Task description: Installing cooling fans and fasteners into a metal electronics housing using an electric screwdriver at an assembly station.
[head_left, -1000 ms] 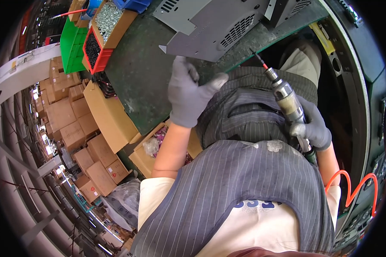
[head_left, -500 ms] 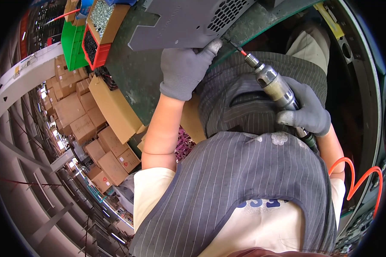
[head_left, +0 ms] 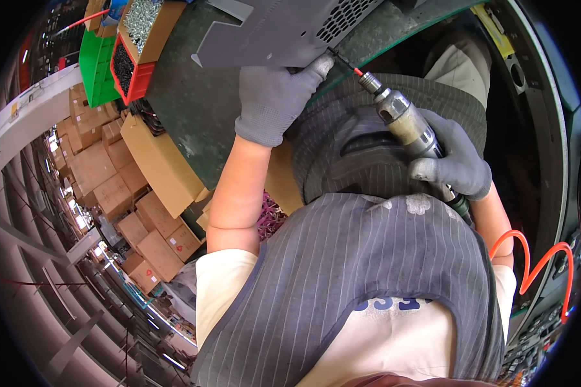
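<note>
A dark grey panel (head_left: 271, 35) with a patch of hexagonal vent holes reaches over the green work surface at the top. My left hand (head_left: 277, 100), in a grey knit glove, grips the panel's near edge, its thumb on the edge and the other fingers hidden under it. Wrapped in my gloved right hand (head_left: 455, 158) is a metal-bodied air screwdriver (head_left: 407, 122), slanting up to the left. Its thin dark bit, with a red sleeve at the base, meets the panel's edge close to my left thumb; a screw there is too small to make out.
Left of the panel stand a red bin (head_left: 132, 71) of black screws, a cardboard box (head_left: 142, 26) of silver screws and a green bin (head_left: 97, 71). An orange coiled air hose (head_left: 529, 258) hangs by my right arm. Stacked cartons (head_left: 103, 168) fill the left background.
The bit's tip has come up against the panel's edge, and the panel has tilted slightly. Both hands keep their holds. The whole view has shifted a little.
</note>
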